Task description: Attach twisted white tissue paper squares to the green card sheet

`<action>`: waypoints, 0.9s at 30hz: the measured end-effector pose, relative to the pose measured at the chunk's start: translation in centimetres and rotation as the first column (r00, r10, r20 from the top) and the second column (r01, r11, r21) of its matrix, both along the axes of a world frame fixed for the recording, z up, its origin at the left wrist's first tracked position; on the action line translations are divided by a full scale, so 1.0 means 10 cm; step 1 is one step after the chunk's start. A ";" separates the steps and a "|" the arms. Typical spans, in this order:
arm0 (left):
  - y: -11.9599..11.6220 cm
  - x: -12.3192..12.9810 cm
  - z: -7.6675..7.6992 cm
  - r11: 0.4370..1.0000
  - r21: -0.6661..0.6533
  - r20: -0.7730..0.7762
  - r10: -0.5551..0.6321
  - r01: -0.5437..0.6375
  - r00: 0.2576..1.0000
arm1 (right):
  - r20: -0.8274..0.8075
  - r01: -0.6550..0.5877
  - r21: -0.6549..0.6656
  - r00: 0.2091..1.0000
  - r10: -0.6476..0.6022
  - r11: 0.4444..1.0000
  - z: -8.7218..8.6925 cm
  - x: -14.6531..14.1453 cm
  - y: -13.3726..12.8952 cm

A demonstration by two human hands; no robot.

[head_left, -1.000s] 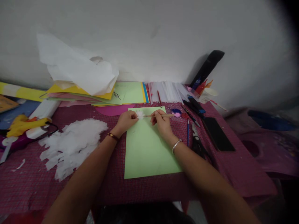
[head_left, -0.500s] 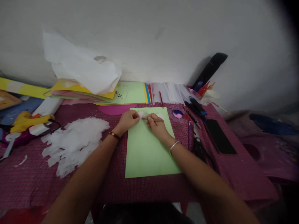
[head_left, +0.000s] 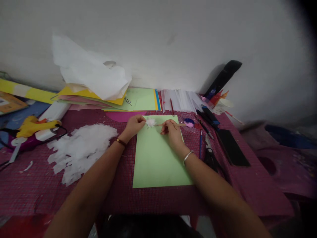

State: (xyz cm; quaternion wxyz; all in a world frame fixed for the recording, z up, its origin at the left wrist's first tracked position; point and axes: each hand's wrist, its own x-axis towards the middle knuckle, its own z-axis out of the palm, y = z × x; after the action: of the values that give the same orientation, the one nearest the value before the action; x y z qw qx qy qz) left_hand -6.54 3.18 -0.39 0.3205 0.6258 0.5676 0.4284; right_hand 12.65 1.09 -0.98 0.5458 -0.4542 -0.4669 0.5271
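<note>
A light green sheet of paper [head_left: 158,158] lies in front of me on the table. Near its top left corner sits a fluffy tuft of white paper pieces [head_left: 150,122]. My left hand [head_left: 135,126] is at the tuft's left edge, fingertips pinched together; what they hold, if anything, is too small to see. In my right hand [head_left: 171,129] is a thin wooden stick [head_left: 182,125], held level over the sheet between thumb and fingers. Its left tip points at the tuft. Left of the sheet lies a loose pile of white paper pieces [head_left: 83,147].
Beyond my right hand is a clear palette with purple and pink paint [head_left: 189,123]. Scissors [head_left: 211,158], a blue pencil [head_left: 200,144] and a black phone-like slab [head_left: 232,147] lie to the right. A yellow glue gun [head_left: 37,125] rests far left. Stacked coloured papers [head_left: 142,99] lie against the wall.
My right hand has drawn back to the right with the stick, leaving the white tuft more exposed. My left hand has shifted slightly left. The view has tilted a little.
</note>
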 end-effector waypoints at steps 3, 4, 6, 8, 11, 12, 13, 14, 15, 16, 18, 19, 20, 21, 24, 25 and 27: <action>-0.13 -0.12 0.46 0.993 0.053 0.207 0.091 -0.104 0.974 | -0.029 -0.020 -0.029 0.999 0.020 0.999 -0.02 0.01 0.03; -0.20 -0.18 0.65 0.987 0.094 0.272 0.103 -0.133 0.957 | -0.029 -0.020 -0.023 0.999 0.020 1.000 -0.03 0.01 0.03; -0.36 -0.31 1.02 0.979 0.139 0.262 0.108 -0.148 0.959 | -0.038 -0.023 -0.006 0.999 0.023 1.000 -0.03 0.01 0.03; -0.55 -0.46 1.29 0.984 0.138 0.109 0.099 -0.114 0.989 | -0.046 -0.016 -0.008 0.999 0.015 1.000 -0.04 0.02 0.04; -0.88 -0.70 1.38 0.999 0.009 -0.168 0.044 -0.043 0.985 | -0.035 -0.039 0.002 0.999 0.039 0.999 -0.05 0.02 0.06; -1.00 -0.78 1.33 0.999 -0.050 -0.245 0.008 -0.021 0.970 | -0.029 -0.047 0.014 0.998 0.048 0.999 -0.06 0.02 0.06; -1.13 -0.86 1.24 0.993 -0.114 -0.314 -0.036 0.000 0.949 | -0.024 -0.050 0.026 0.998 0.050 0.998 -0.06 0.02 0.07; -1.25 -0.92 1.14 0.988 -0.151 -0.380 -0.068 0.010 0.923 | -0.022 -0.046 0.035 0.999 0.047 0.998 -0.06 0.02 0.07; -1.38 -0.97 1.03 0.985 -0.174 -0.449 -0.097 0.020 0.888 | -0.024 -0.039 0.039 0.999 0.040 0.998 -0.07 0.02 0.07; -1.50 -1.01 0.92 0.986 -0.167 -0.513 -0.096 0.010 0.853 | -0.027 -0.033 0.038 0.999 0.034 0.999 -0.07 0.02 0.07; -1.72 -1.05 0.73 0.993 -0.113 -0.643 -0.080 0.009 0.762 | -0.034 -0.027 0.035 0.999 0.028 0.999 -0.07 0.02 0.07; -1.82 -1.05 0.65 0.996 -0.085 -0.697 -0.079 0.028 0.713 | -0.035 -0.029 0.038 0.999 0.030 0.999 -0.08 0.02 0.07; -1.91 -1.05 0.59 0.997 -0.060 -0.748 -0.082 0.056 0.659 | -0.033 -0.034 0.044 0.999 0.036 0.998 -0.08 0.02 0.07; -1.98 -1.04 0.54 0.995 -0.040 -0.791 -0.085 0.087 0.606 | -0.029 -0.040 0.051 0.999 0.041 0.998 -0.08 0.02 0.07; -2.07 -1.03 0.43 0.990 0.010 -0.865 -0.062 0.139 0.498 | -0.008 -0.052 0.064 0.999 0.052 0.997 -0.09 0.02 0.07; -2.07 -1.02 0.39 0.991 0.030 -0.870 -0.040 0.134 0.492 | -0.002 -0.053 0.065 0.999 0.053 0.996 -0.10 0.01 0.07; -2.03 -1.01 0.33 0.993 0.068 -0.860 0.010 0.095 0.510 | 0.003 -0.055 0.068 0.999 0.055 0.996 -0.10 0.01 0.07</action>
State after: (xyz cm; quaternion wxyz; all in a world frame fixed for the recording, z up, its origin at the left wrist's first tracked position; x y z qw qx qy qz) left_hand -16.68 -17.13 2.92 -0.0255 0.7854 0.6127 0.0845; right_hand 12.77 1.76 -1.98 0.5460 -0.4227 -0.4971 0.5254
